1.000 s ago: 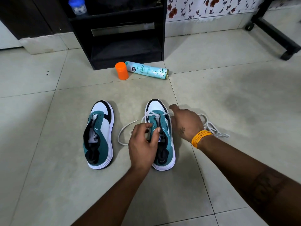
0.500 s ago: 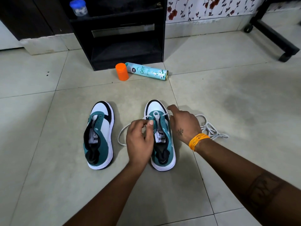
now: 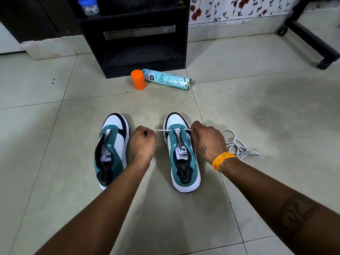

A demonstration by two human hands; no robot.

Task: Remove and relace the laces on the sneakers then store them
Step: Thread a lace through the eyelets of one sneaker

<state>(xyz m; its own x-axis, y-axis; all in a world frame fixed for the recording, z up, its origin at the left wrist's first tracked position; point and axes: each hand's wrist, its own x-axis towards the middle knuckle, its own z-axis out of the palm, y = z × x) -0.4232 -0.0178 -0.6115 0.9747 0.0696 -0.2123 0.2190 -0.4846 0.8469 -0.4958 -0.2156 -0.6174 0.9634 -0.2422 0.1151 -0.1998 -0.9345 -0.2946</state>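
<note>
Pulling outward, the left hand (image 3: 142,142) and the right hand (image 3: 207,142) are well apart, each one curled into a fist around one end of the white lace (image 3: 160,130), which runs tight across the far eyelets of the right sneaker (image 3: 181,153). It seems the lace was passed through the first pair of holes, and both ends are drawn sideways so that they come equal before the crossing starts. This sneaker stands on the tiled floor (image 3: 257,111) with its toe to the far side, between the two hands, so both can reach the eyelets easily. Just left of the left hand stands the left sneaker (image 3: 112,150), without any lace, its tongue open; it probably waits for its turn. To the right of the right hand lies the second lace (image 3: 237,144) in a loose heap, near enough to take later. Farther away, an orange cap (image 3: 138,79) and a spray can (image 3: 168,80) lying on its side rest in front of a black shelf unit (image 3: 132,34), which may be the place for storing.
</note>
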